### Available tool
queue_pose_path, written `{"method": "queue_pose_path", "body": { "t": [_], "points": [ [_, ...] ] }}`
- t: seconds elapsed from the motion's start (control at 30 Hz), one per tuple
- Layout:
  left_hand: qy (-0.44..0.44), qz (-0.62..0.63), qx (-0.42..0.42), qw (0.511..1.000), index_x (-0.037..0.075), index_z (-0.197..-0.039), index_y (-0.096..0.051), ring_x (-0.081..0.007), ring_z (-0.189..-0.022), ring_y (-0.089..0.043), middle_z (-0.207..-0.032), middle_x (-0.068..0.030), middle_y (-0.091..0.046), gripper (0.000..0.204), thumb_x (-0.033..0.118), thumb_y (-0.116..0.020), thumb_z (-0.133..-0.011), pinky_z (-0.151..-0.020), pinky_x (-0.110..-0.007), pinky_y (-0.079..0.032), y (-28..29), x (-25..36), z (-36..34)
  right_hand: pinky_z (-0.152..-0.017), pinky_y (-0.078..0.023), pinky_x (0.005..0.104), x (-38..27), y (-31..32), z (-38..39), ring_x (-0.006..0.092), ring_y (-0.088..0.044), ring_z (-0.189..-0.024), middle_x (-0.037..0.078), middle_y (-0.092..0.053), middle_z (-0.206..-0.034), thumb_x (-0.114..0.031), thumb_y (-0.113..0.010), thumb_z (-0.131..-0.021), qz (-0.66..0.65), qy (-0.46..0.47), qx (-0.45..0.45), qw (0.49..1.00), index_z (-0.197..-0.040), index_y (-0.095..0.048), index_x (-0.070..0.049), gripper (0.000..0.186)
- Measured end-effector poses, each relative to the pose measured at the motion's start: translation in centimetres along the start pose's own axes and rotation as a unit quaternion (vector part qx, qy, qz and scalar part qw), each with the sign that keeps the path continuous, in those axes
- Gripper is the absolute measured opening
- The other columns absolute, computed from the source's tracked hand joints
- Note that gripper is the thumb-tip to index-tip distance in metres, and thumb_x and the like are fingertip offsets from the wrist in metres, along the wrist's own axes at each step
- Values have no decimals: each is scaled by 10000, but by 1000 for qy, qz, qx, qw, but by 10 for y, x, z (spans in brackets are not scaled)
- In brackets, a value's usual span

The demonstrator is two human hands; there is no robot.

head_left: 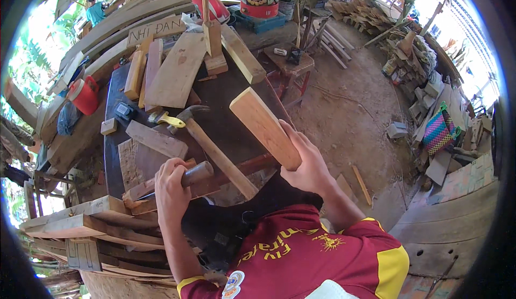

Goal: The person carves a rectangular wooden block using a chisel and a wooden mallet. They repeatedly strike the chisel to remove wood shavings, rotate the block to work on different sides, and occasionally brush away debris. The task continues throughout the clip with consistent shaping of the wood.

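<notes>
workbench (pixel 226 111), dark and littered with offcuts, lies ahead of both hands. wooden block (pixel 264 127), clenched at its near end in the right hand (pixel 309 164) and raised just right of the left; judged solid, stiff, fairly heavy, best gripped low. hammer (pixel 215 148) rests between the hands, unheld. chisel (pixel 194 174), its round handle wrapped by the left hand (pixel 171 191); judged rigid, smooth, blade hidden.
</notes>
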State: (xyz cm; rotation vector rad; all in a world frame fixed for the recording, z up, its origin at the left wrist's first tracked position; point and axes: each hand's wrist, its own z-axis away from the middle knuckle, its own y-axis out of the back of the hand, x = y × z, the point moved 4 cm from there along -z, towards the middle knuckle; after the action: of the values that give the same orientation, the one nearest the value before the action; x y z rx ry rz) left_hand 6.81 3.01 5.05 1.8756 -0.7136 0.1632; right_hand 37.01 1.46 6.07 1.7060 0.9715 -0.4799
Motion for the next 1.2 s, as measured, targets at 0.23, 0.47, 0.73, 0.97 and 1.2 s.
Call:
{"method": "queue_pose_path", "body": {
  "t": [0.23, 0.47, 0.73, 0.97, 1.2],
  "points": [
    [-2, -24, 62, 998, 45, -884, -636, -365, -960, -627, -978, -127, -647, 322, -13, -676, -570, -841, -449, -503, 3, -4, 8, -1040, -440, 399, 8, -11, 15, 318, -564, -1245, 223, -560, -1342, -34, -685, -674, 13, -31, 23, 999, -1481, -393, -13, 859],
    [14, 25, 8, 1000, 50, -859, -620, -344, -869, -636, -888, -108, -655, 271, 72, -729, -612, -770, -443, -506, -1, -16, 12, -1079, -388, 412, 14, -11, 32, 301, -488, -1283, 210, -484, -1407, -66, -799, -655, -26, -103, 99, 989, -1493, -348, 31, 956],
    [19, -25, 40, 999, 70, -883, -651, -314, -901, -650, -880, -85, -671, 312, 126, -778, -603, -783, -420, -503, -16, -26, 6, -1117, -336, 422, 18, -8, 40, 309, -443, -1325, 199, -437, -1450, -76, -825, -639, -31, -106, 131, 985, -1501, -322, 40, 1005],
    [67, -6, 46, 997, 68, -859, -662, -328, -851, -665, -868, -84, -676, 301, 144, -805, -604, -728, -430, -519, -12, -26, 4, -1107, -348, 432, 26, -9, 42, 323, -449, -1317, 217, -435, -1443, -105, -831, -636, -12, -76, 136, 988, -1491, -328, 55, 1005],
    [109, 33, 67, 991, 50, -808, -662, -350, -807, -661, -848, -97, -668, 350, 199, -872, -571, -677, -429, -513, -8, -28, 1, -1107, -359, 406, 8, -20, 37, 305, -449, -1328, 206, -434, -1451, -91, -808, -632, -89, -159, 16, 983, -1520, -288, 40, 1038]
  ]
}}
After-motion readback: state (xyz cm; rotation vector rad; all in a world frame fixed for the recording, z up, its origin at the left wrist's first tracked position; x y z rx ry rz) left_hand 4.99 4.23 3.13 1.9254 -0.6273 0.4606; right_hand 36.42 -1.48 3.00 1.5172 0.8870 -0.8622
